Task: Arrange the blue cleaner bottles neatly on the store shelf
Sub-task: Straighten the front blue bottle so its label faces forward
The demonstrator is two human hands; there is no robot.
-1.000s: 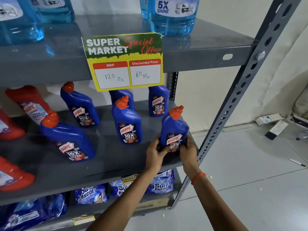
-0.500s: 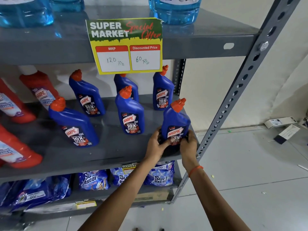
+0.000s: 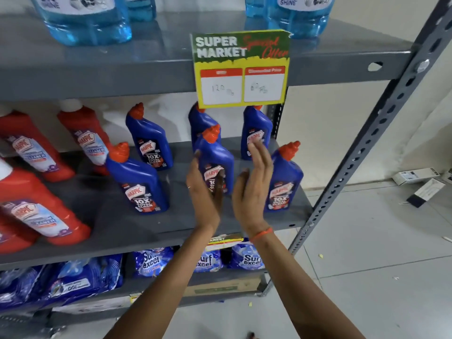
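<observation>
Both hands, left hand (image 3: 204,189) and right hand (image 3: 254,189), were spread wide, holding nothing, on each side of the middle blue bottle (image 3: 216,160). The yellow price sign (image 3: 241,69) hid the back bottles' tops.

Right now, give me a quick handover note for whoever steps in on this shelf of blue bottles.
Left hand: open, at the left side of the middle front blue plastic cleaner bottle with orange cap; contact unclear.
Right hand: open, holding nothing, just right of it.
Six blue bottles stand upright on the grey metal middle shelf: three front, three back.
Done: front-right blue bottle stands near the edge.
Left: even out spacing and labels.
</observation>
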